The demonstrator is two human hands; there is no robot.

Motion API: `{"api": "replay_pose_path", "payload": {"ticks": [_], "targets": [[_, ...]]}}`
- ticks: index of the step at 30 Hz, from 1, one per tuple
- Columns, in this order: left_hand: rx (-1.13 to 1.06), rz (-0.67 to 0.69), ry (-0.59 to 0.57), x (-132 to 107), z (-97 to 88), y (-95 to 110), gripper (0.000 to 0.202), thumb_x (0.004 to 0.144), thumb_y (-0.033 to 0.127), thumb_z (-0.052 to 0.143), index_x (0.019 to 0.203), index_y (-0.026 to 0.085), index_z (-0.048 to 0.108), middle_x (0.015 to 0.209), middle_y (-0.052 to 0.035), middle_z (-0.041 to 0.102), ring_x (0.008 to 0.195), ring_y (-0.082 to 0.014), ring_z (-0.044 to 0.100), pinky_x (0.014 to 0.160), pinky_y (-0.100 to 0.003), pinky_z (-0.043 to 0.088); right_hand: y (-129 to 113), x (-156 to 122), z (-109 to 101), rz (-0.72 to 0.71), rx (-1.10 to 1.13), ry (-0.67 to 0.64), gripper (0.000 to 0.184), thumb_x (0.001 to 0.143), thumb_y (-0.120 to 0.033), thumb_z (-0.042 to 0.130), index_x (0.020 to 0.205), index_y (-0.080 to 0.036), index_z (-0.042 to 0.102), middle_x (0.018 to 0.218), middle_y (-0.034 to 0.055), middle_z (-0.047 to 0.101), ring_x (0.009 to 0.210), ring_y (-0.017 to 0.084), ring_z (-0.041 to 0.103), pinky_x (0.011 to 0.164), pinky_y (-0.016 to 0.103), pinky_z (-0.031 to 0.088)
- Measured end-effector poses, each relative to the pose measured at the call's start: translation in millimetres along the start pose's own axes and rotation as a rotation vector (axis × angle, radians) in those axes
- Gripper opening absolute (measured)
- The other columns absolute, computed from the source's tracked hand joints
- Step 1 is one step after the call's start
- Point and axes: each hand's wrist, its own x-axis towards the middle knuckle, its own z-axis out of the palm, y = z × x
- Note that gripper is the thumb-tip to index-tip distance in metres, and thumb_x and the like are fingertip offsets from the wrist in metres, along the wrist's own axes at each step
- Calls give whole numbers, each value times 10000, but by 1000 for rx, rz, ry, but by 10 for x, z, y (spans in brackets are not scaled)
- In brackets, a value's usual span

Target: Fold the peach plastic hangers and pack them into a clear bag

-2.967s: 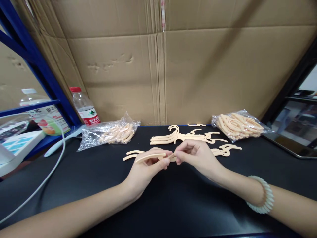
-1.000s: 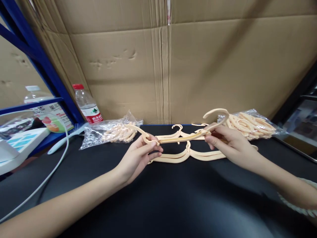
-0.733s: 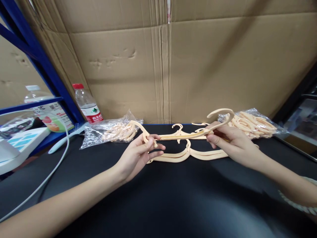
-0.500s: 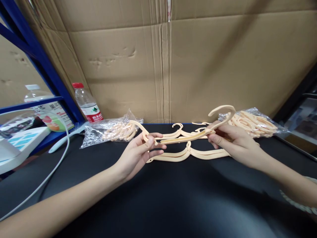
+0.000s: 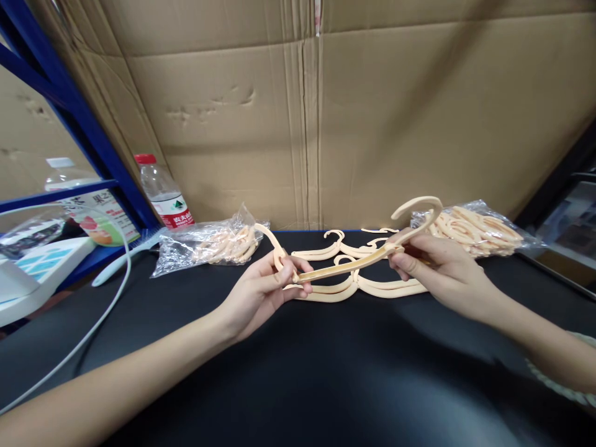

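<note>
Above a black table (image 5: 288,385), both hands hold one cream plastic hanger (image 5: 347,265). My left hand (image 5: 263,292) pinches its left arm end, fingers closed. My right hand (image 5: 435,270) grips the hanger near the hook, which curls up over the fingers. Under the held hanger lie several finished cream hangers (image 5: 367,288) in a flat stack. More hangers (image 5: 335,248) lie behind them toward the cardboard.
A clear bag of cream parts (image 5: 216,245) lies at the back left and another bag (image 5: 475,230) at the back right. A water bottle (image 5: 161,192) stands by a blue shelf frame (image 5: 69,118). A white cable (image 5: 93,323) crosses the left side. Cardboard (image 5: 302,112) walls the back.
Three seconds ago the hands joined small pieces close together; now they are spread apart along an assembled hanger. In the last second its left end dropped and my left fingers closed on it.
</note>
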Motion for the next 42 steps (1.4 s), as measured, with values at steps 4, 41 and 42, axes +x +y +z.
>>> {"api": "replay_pose_path", "payload": {"ticks": [4, 41, 42], "targets": [[-12, -13, -17, 1, 8, -2, 172, 779, 220, 723, 721, 145, 581, 875, -43, 636, 698, -152, 621, 679, -266, 507, -17, 2, 10, -33, -43, 13, 236, 948, -363, 498, 807, -197, 589, 657, 3, 545, 577, 137, 502, 509, 238, 415], [62, 146, 230, -21, 5, -101, 282, 703, 218, 810, 705, 146, 537, 781, -8, 656, 615, -76, 577, 576, -175, 456, -198, -133, 206, -70, -123, 124, 152, 920, -216, 512, 782, -225, 573, 630, -4, 587, 551, 149, 560, 521, 274, 436], [39, 133, 234, -23, 8, -102, 282, 693, 215, 819, 703, 145, 545, 805, -14, 670, 636, -80, 599, 603, -176, 476, -196, -135, 207, -27, -89, 129, 158, 928, -235, 507, 787, -222, 576, 640, 1, 590, 562, 150, 565, 527, 275, 443]]}}
